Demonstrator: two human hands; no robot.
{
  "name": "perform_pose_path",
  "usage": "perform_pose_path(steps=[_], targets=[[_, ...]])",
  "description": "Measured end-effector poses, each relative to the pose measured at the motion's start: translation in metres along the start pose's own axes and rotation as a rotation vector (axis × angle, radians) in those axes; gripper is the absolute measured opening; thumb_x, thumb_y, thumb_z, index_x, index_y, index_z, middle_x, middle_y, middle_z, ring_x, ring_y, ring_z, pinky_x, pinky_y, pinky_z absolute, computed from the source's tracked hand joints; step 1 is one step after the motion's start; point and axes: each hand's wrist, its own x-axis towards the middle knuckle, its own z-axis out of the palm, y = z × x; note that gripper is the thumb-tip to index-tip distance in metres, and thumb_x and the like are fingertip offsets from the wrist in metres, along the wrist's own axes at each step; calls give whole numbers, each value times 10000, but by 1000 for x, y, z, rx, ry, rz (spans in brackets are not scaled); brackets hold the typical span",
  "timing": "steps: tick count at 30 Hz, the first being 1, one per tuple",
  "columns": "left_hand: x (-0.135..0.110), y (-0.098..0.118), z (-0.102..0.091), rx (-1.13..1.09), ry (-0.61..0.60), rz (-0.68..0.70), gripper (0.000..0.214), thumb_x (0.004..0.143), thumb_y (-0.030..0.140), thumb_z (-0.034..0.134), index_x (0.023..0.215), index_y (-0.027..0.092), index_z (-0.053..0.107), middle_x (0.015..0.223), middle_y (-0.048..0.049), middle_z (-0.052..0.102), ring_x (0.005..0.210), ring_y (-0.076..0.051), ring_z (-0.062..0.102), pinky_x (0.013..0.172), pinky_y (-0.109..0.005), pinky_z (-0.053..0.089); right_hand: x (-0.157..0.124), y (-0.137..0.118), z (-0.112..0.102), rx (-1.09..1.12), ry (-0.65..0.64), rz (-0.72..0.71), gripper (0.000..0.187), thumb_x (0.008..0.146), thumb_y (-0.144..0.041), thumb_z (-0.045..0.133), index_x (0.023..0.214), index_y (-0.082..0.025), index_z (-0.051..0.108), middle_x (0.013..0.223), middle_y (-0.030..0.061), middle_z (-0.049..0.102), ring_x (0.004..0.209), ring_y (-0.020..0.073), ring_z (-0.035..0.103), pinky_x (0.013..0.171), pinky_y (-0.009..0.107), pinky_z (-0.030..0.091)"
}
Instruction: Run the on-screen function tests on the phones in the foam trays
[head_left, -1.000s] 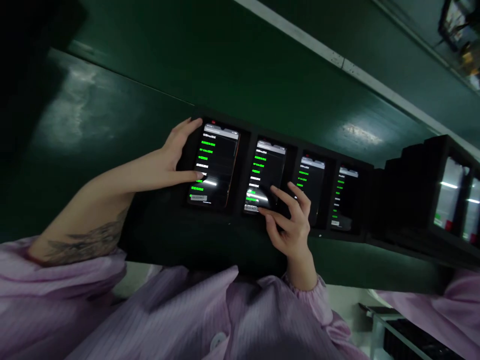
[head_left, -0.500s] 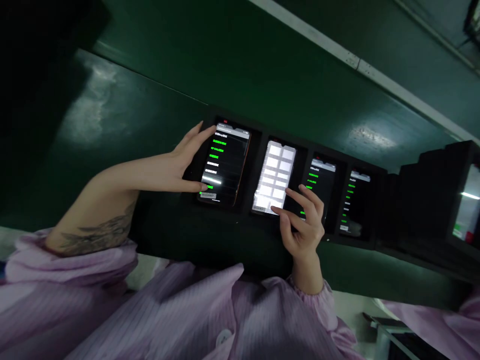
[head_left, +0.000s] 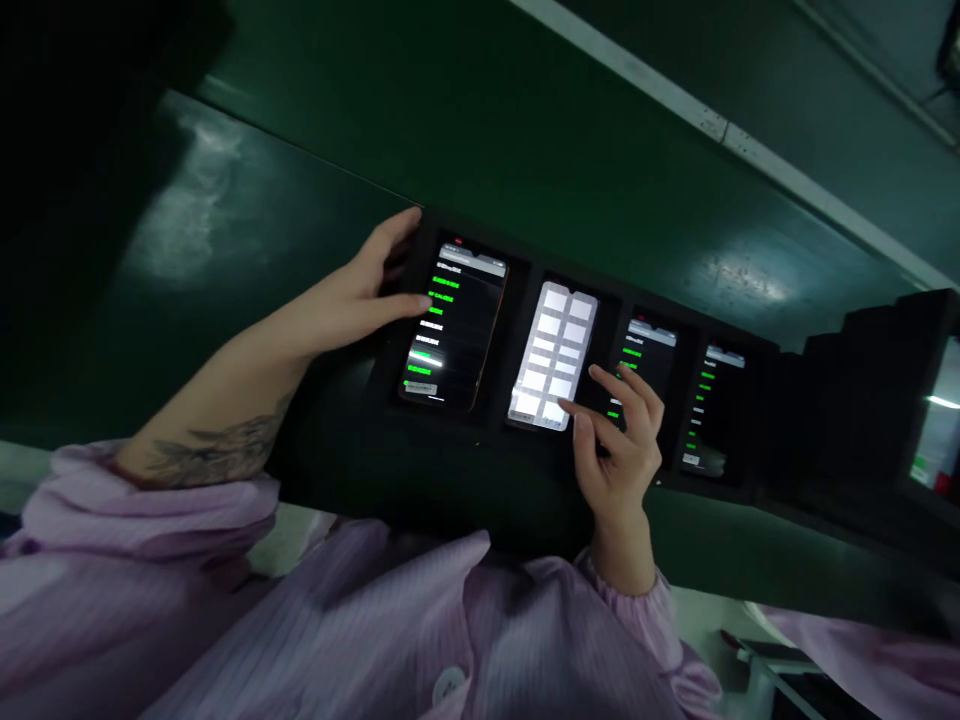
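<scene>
The left hand rests on the edge of a black tray, its thumb touching the first phone and its grip loose, holding nothing. The right hand hovers with fingers spread and empty at the lower corner of the white-screened second phone. Both phones sit in neighbouring tray slots on the green counter.

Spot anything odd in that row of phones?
One thing: the second phone shows a bright white grid, while the first phone and third phone show green text on black. Right hand is at the white one. Nothing looks damaged or askew.
</scene>
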Motion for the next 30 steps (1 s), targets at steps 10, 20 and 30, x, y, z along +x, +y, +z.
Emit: perform_pose_path(steps=[10, 20, 30], targets=[[-9, -10, -7, 143, -199, 5, 1412, 562, 797, 893, 1699, 410, 152, 1838, 17, -16, 1702, -426, -95, 1382, -720, 150, 25, 2, 13, 37, 40, -62, 282, 1049, -205, 563, 1023, -274, 836, 1217, 63, 786, 1262, 296, 712, 1007, 532, 623], [-11, -18, -1, 153, -213, 15, 1389, 575, 682, 952, 1688, 479, 147, 1833, 62, -49, 1687, -454, -120, 1357, -760, 174, 26, 3, 18, 82, 70, -55, 285, 1032, -195, 567, 1015, -278, 839, 1152, 50, 787, 1186, 304, 739, 981, 544, 614], [-1, -8, -1, -51, 15, 18, 1213, 772, 864, 686, 1692, 236, 205, 1796, -150, 234, 1671, -374, 277, 1396, -624, 259, 48, 26, 18, -190, -3, 65, 292, 1072, -315, 550, 1109, -282, 837, 1408, 96, 703, 1413, 384, 574, 1172, 715, 468]])
